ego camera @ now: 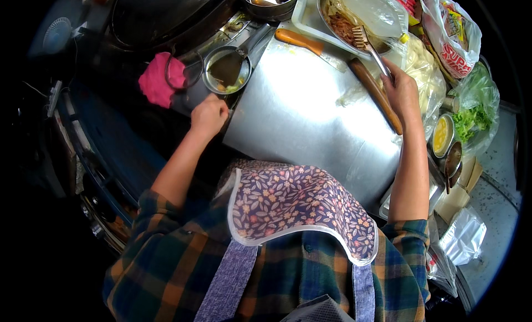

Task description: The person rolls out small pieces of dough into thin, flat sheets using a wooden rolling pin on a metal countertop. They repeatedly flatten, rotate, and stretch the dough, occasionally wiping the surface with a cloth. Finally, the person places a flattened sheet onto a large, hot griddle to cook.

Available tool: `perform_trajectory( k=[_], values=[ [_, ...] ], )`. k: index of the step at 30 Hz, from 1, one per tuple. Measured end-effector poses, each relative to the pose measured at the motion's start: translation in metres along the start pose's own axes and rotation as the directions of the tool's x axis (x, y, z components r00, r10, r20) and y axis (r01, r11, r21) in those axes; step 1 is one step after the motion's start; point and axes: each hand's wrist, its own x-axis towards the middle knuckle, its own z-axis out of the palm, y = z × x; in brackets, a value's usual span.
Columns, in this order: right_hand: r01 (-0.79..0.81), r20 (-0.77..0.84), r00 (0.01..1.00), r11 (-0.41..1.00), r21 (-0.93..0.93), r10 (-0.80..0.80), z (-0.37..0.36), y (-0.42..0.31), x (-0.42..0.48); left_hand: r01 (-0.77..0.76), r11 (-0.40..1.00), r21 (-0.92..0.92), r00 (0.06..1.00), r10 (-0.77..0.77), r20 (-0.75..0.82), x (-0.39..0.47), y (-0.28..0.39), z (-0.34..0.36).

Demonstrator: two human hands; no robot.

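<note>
My right hand (401,93) grips a pair of metal tongs (377,59). The toothed tips rest over shredded brown meat (343,29) in a metal bowl (322,10) partly lined with plastic. Beneath that hand a wooden rolling pin (376,95) lies along the right of the steel work surface (282,126). My left hand (210,116) is curled into a fist, and nothing shows in it. Just beyond its knuckles sits a small metal pan (206,74) of brown liquid with bits of food, its handle pointing away to the upper right.
A scraper with an orange handle (299,40) lies by the white tray (297,16). Left are a pink cloth (160,81) and a large dark griddle (158,18). Right are a cup of yellow liquid (441,135), bagged lettuce (469,122) and a printed plastic bag (455,52).
</note>
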Motion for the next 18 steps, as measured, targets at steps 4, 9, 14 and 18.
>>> perform_trajectory(
  k=[4,9,14,18],
  values=[
    [0.022,0.002,1.0,0.999,-0.04,-0.022,-0.003,0.003,0.003,0.039,0.991,0.127,0.999,-0.043,0.025,-0.002,-0.013,0.012],
    [0.078,-0.016,0.997,0.995,-0.064,-0.08,-0.014,0.011,0.004,0.029,0.998,0.064,0.994,-0.022,-0.104,0.001,-0.012,0.001],
    [0.25,-0.07,0.958,0.926,-0.282,-0.279,-0.037,0.005,0.019,-0.108,0.988,-0.107,0.957,0.074,-0.279,0.011,0.033,-0.01],
    [0.322,0.157,0.947,0.825,-0.464,-0.281,-0.025,0.006,0.041,-0.127,0.933,-0.336,0.982,0.069,-0.178,0.03,0.08,-0.023]
  ],
)
